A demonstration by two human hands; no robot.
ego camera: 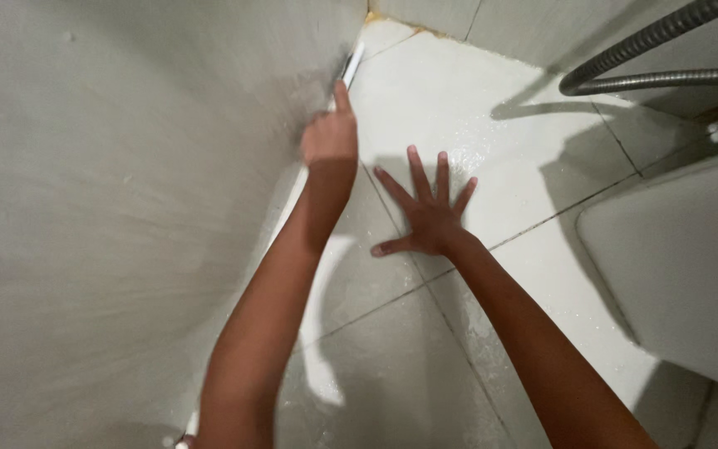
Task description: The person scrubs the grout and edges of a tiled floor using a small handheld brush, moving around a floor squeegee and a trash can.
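My left hand (331, 137) is closed around a slim white tool (351, 65), index finger laid along it to press it down. What kind of tool it is I can't tell; too blurred. Its tip runs toward 12 o'clock, sitting right in the seam where the grey wall (126, 208) meets the tiled floor (475, 108). My right hand (427, 218) is wide open, fingers spread, palm flat on the wet tile just beside the left wrist at 3 o'clock. It holds nothing and looks like a brace while I lean in. A ribbed metal hose (658, 50) loops at 2 o'clock, well apart from both hands. A white fixture (683, 274) fills the 4 o'clock side, crowding the right forearm. The wall itself boxes in the left arm at 9 o'clock. Floor shows water drops and dark grout lines.
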